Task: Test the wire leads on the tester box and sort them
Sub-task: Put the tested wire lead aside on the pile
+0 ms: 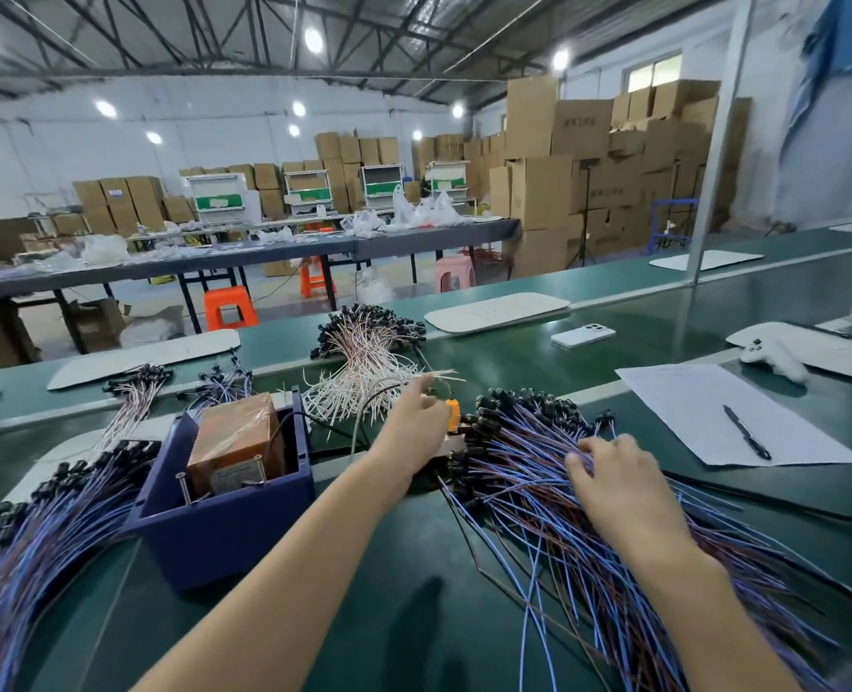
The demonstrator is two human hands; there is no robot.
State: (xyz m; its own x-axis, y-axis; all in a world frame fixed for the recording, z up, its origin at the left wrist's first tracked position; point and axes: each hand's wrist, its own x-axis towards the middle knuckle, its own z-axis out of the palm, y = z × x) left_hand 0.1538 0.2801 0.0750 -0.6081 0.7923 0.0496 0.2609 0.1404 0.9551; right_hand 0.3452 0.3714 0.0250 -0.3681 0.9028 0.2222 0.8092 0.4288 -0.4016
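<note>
My left hand [420, 417] reaches forward and pinches a pale wire lead [444, 375], whose bare ends stick out past the fingers. It sits right beside a small orange tester part [452, 410]. My right hand [613, 474] lies on the big pile of blue and brown leads [538, 496], with its curled fingertips and thumb pinching into the strands. A dark blue tester box [224, 511] holding a brown wrapped transformer [236, 442] stands to the left of my left forearm. Another blue lead pile [39, 531] lies at the far left.
A heap of white and pink leads [364, 362] lies behind the orange part, with two small bundles [134, 387] to its left. A sheet of paper [703, 407] with a pen [746, 432] is at right, and a white phone [582, 336] and a white cloth [775, 359] lie beyond on the green bench [414, 591].
</note>
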